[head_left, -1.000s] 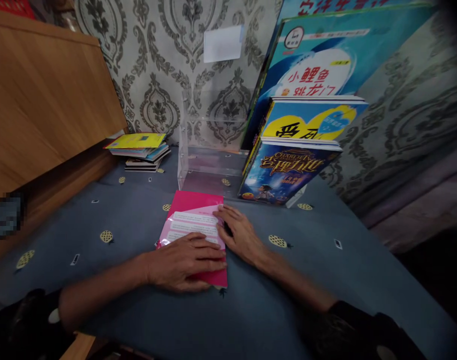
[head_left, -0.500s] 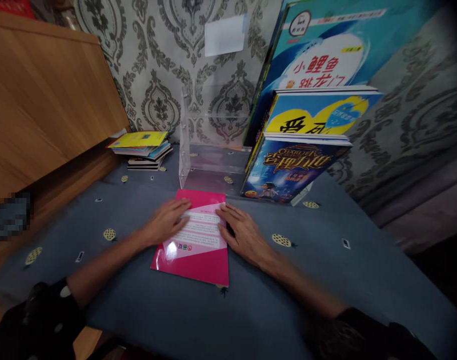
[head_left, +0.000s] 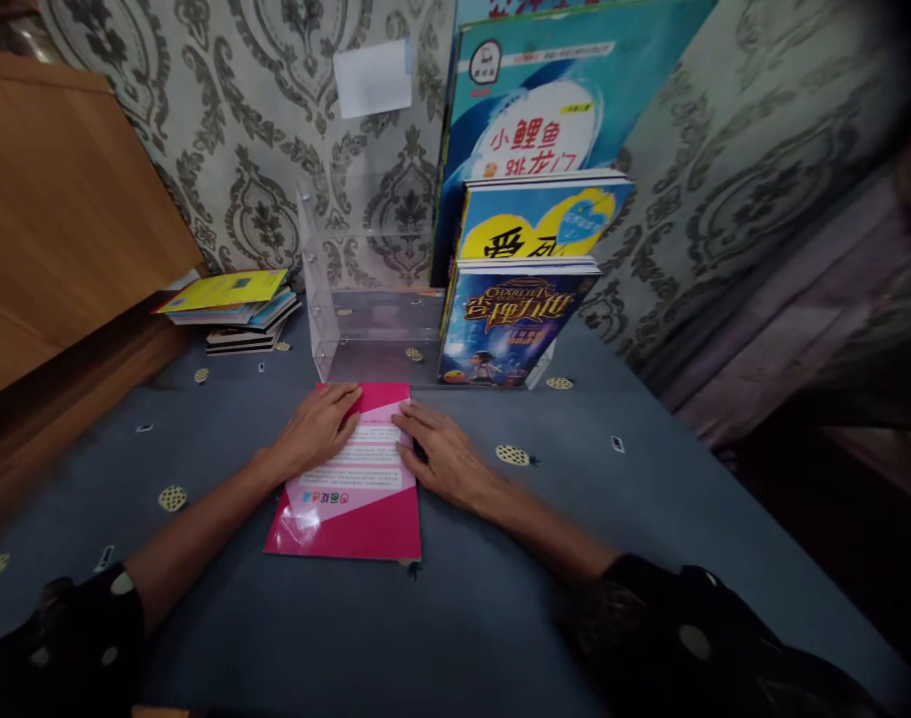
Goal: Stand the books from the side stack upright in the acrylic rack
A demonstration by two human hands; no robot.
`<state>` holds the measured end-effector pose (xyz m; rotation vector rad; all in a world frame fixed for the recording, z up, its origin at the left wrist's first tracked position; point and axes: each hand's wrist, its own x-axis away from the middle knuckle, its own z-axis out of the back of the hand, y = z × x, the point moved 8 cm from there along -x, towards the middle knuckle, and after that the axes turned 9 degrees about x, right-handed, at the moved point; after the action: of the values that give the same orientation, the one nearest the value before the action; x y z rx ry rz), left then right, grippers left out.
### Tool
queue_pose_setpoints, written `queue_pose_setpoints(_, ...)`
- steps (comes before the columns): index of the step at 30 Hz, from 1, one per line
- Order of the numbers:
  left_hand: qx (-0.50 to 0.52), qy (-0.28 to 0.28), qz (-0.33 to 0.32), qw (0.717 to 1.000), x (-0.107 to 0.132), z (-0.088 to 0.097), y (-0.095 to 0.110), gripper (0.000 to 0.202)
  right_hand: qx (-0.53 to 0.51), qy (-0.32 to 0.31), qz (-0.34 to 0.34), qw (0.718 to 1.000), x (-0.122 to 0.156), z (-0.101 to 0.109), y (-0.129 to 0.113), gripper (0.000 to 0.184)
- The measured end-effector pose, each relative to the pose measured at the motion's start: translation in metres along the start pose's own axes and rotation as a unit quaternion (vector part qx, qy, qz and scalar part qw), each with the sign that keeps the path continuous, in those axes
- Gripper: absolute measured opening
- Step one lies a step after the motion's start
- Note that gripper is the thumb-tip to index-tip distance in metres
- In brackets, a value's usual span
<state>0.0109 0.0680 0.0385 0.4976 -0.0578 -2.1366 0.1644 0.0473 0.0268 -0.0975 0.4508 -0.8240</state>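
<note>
A pink book (head_left: 366, 529) lies flat on the blue patterned tablecloth (head_left: 485, 618), its printed text upside down to me. My left hand (head_left: 317, 429) rests on the book's left edge, fingers stretched toward its far end. Over its right edge lies my right hand (head_left: 441, 454), fingertips on the cover and fingers extended. Neither hand grips the book. Just beyond the book stands a clear acrylic rack (head_left: 322, 299). Its right side holds tiered books, with a dark blue book (head_left: 507, 319) in front, a blue and yellow book (head_left: 534, 219) behind it and a tall teal book (head_left: 627, 80) at the back.
To the left of the rack is a stack of books (head_left: 235, 294), a yellow one on top. A wooden cabinet (head_left: 67, 209) borders the table's left side. Behind the rack is a patterned wall (head_left: 265, 120) with a white paper (head_left: 373, 80) stuck on it.
My view has turned to the right, so everything sits farther left in the picture. Both hands stay on the pink book, which looks slightly straighter.
</note>
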Motion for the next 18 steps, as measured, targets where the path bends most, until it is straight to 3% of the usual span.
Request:
queue_pose_setpoints(6, 0.041, -0.054, -0.044, 0.997, -0.034, -0.020, 0.026, 0.043, -0.024, 0.011, -0.013, 1.000, 0.002, 0.005, -0.001, 0.033)
queue_pose_setpoints(10, 0.045, -0.091, -0.050, 0.994, -0.047, -0.028, 0.032, 0.048, -0.036, 0.027, -0.046, 0.998, 0.001, 0.005, 0.008, 0.049)
queue_pose_setpoints(14, 0.045, -0.111, -0.067, 0.991, -0.043, -0.029, 0.032, 0.051, -0.071, 0.020, -0.070, 0.995, -0.001, -0.002, 0.020, 0.074)
queue_pose_setpoints(18, 0.089, -0.118, -0.111, 0.983, -0.027, -0.027, 0.037, 0.048, -0.117, 0.006, -0.073, 0.990, -0.002, -0.009, 0.029, 0.084)
